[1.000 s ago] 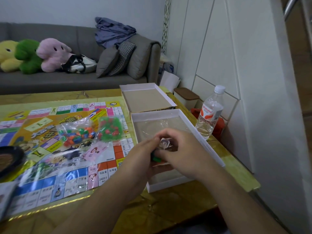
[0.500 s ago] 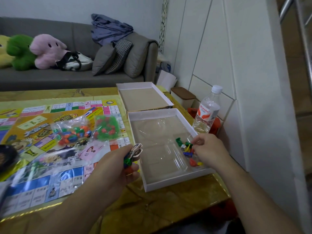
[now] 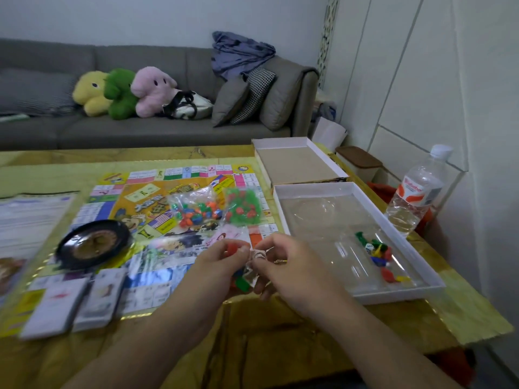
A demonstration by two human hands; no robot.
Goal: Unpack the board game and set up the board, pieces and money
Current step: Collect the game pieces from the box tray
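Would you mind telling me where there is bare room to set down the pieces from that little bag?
Free: the box tray's far half, beyond the loose pieces; the empty lid; the board's far-left part. Crowded: around the two piece bags, the roulette wheel and the card stacks.

At the top of the frame a grey sofa (image 3: 134, 130) carries yellow, green and pink plush toys (image 3: 123, 92), a bag (image 3: 185, 105) and cushions (image 3: 247, 98). At the right edge, a water bottle (image 3: 415, 192) stands upright on the tabletop (image 3: 280, 332).
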